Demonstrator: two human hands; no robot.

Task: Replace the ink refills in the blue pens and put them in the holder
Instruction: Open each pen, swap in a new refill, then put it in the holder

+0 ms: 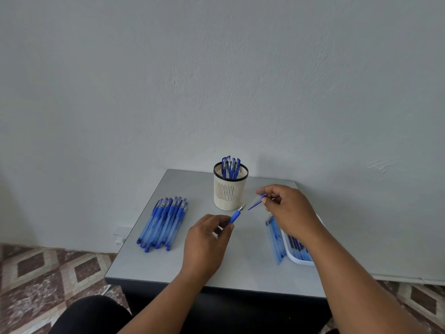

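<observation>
Left of the holder (230,186), unprocessed pens (163,222) lie waiting; before it, your left hand (207,239) fingers pinch the pen (237,214), right hand (287,210) fingers pinch its cap (256,202). Probably recapping: align, press, drop in.

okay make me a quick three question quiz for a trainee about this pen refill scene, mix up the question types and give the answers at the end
1. True or false: the holder already has pens in it.
2. Which hand grips the pen by its blue grip section? A) left hand B) right hand
3. Fill in: the pile of capped pens lies to the ____ of the holder.

Key:
1. True; several capped pens stand in it.
2. A; the right hand pinches the cap near the pen's tip.
3. Left, on the table; the white tray sits on the right.
</observation>
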